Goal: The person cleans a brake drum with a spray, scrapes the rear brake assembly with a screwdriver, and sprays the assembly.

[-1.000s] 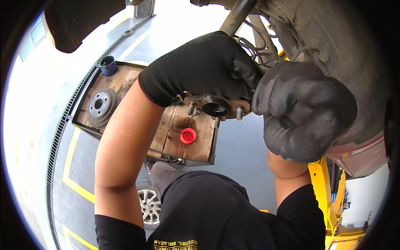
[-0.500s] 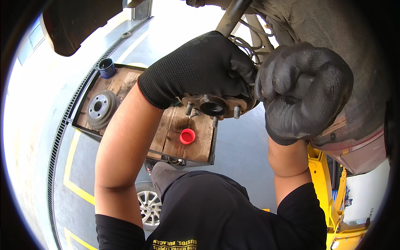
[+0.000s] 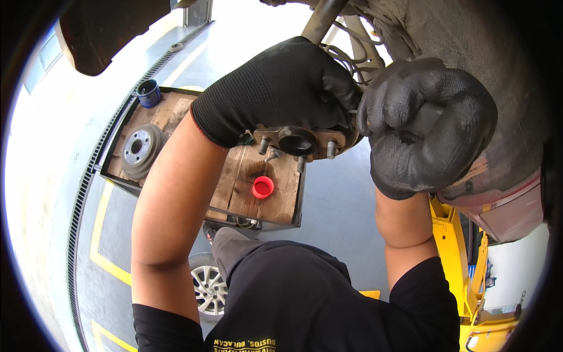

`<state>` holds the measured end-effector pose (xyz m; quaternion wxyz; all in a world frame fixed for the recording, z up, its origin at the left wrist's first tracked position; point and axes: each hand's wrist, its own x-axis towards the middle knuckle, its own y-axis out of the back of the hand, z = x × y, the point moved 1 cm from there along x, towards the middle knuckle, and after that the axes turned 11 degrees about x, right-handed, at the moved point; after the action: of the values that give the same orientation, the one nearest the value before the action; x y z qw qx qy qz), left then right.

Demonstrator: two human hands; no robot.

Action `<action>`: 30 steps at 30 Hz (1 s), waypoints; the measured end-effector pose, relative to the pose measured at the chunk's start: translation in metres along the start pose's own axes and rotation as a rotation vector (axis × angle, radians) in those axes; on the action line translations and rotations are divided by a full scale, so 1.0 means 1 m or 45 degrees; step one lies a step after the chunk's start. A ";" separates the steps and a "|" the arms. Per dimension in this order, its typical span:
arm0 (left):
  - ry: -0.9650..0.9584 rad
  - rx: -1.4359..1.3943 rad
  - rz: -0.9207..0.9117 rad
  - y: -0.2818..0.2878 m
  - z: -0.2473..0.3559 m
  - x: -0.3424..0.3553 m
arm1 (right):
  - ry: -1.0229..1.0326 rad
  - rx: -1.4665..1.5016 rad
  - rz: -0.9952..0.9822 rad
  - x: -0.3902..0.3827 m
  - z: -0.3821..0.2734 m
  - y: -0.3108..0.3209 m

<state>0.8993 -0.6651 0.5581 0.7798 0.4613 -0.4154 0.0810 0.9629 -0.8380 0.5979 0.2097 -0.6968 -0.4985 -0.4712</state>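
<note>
Both my hands wear black work gloves. My left hand (image 3: 305, 88) is closed over the top of a wheel hub (image 3: 322, 139), its fingers bent beside the hub's upper right. Studs stick out from the hub's flange around a dark round centre. Close by on the right, my right hand (image 3: 425, 126) is curled tightly, fingertips next to the left fingers. A small sliver of metal shows between the hands, but what each grips is hidden. Behind the left hand a dark shaft (image 3: 324, 20) and bent lines (image 3: 346, 58) run upward.
Below stands a wood-topped cart (image 3: 231, 190) bearing a brake drum (image 3: 141, 149), a red cup-like cap (image 3: 263, 187), a blue container (image 3: 148, 94) and a small metal piece (image 3: 272, 154). A dirty vehicle panel (image 3: 498, 105) hangs at right, above a yellow lift (image 3: 448, 246). An alloy wheel (image 3: 208, 290) is underneath.
Both hands stay close together at the hub, shifted very slightly up and left. The hub and cart sit a little higher in view. Neither hand has let go.
</note>
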 end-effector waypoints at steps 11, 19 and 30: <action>0.056 -0.197 -0.097 0.001 -0.001 0.000 | 0.051 0.211 -0.189 -0.014 -0.008 0.011; 0.144 -0.453 0.021 0.002 -0.006 -0.001 | 0.071 0.318 0.099 -0.042 -0.066 0.054; 0.238 0.721 -0.344 0.001 0.035 0.010 | 0.160 0.551 -0.030 -0.051 -0.018 0.115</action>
<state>0.8851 -0.6943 0.5742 0.6589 0.7013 -0.2382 0.1312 1.0543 -0.9244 0.5828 0.3794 -0.5990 -0.5821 -0.3980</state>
